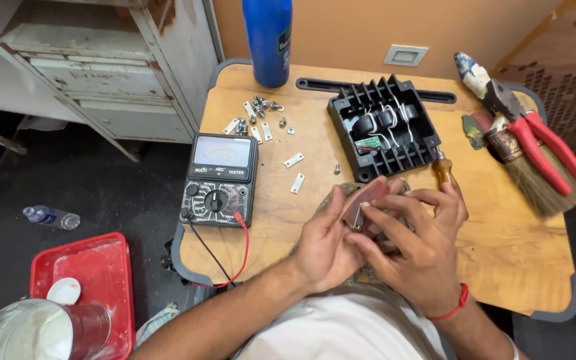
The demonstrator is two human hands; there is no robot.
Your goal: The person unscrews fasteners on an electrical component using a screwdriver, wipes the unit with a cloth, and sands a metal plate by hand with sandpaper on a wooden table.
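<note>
Small flat reddish-brown part [366, 200], tilted on edge, pinched between both hands above wooden table edge

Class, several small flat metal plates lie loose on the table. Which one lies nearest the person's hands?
The plate just right of the multimeter, closest to the left hand; the others lie farther back toward the blue bottle.

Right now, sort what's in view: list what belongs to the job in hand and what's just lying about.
In hand or in use:
left hand and right hand, both on the reddish part
screwdriver
black casing
multimeter
screws and plates

Lying about:
blue bottle
pliers
brush
red tray
small bottle
</note>
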